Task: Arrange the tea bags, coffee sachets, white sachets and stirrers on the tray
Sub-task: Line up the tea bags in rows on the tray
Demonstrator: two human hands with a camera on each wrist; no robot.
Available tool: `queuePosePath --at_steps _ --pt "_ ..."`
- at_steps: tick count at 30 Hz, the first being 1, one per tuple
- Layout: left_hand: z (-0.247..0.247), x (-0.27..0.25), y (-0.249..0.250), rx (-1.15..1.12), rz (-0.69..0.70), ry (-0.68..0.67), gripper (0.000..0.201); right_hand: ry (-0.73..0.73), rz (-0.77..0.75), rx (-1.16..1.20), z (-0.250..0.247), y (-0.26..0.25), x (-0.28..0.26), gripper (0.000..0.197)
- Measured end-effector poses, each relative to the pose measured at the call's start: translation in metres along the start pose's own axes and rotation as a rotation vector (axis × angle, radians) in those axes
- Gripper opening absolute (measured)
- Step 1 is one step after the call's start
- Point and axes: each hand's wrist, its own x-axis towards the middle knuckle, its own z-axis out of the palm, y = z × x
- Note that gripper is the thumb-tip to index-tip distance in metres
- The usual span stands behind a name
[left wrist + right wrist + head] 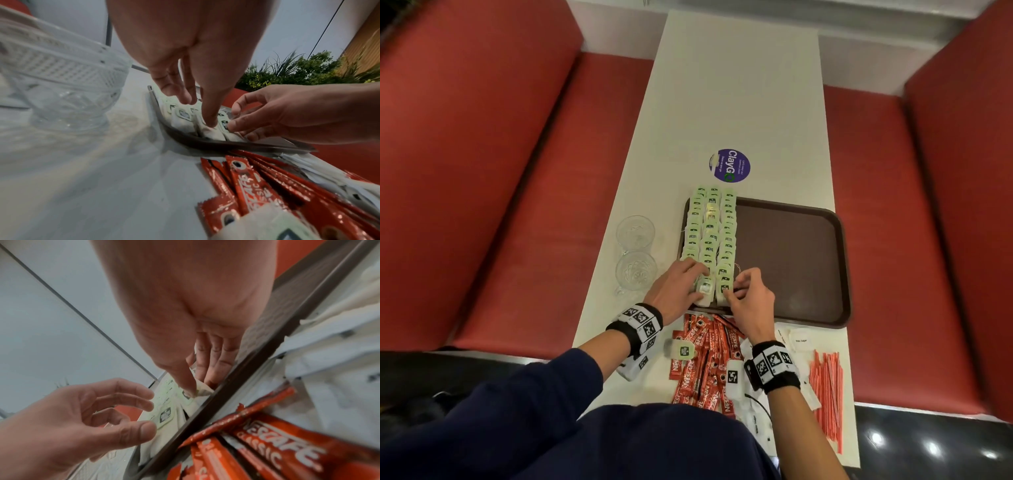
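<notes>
Green tea bags (710, 233) lie in three rows along the left side of the brown tray (791, 260). My left hand (697, 274) rests on the near end of the left and middle rows, one fingertip pressing a bag (207, 133) down. My right hand (732, 286) pinches the nearest tea bag (723, 286) of the right row between thumb and fingers (191, 389). Red coffee sachets (705, 363) are piled in front of the tray with one loose tea bag (683, 349) on them. White sachets (799, 339) and red-striped stirrers (827, 387) lie at the near right.
Two cut-glass bowls (635, 233) (636, 270) stand just left of the tray. A round purple sticker (729, 165) is on the white table (739, 85) beyond it. Red bench seats run along both sides. The tray's right part is bare.
</notes>
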Motion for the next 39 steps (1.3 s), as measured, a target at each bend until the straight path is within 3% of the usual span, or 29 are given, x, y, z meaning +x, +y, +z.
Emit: queuePosePath --at_steps 6,18,30,35,39 --pt "0.003 -0.006 -0.009 0.127 0.081 -0.009 0.041 -0.003 0.002 -0.025 0.001 0.006 -0.005 0.037" --pt "0.018 -0.003 -0.011 0.173 0.17 0.12 0.026 -0.042 -0.054 -0.071 0.005 0.009 -0.005 0.026" --pt "0.021 0.006 -0.009 0.207 0.111 0.104 0.03 -0.037 -0.048 -0.09 0.008 0.002 0.0 0.03" --pt "0.003 -0.01 -0.003 0.078 0.111 0.137 0.029 -0.055 -0.041 -0.107 -0.001 -0.003 -0.003 0.034" --pt "-0.013 -0.038 -0.013 -0.058 0.158 -0.034 0.023 -0.014 -0.055 -0.107 -0.01 -0.008 -0.008 0.029"
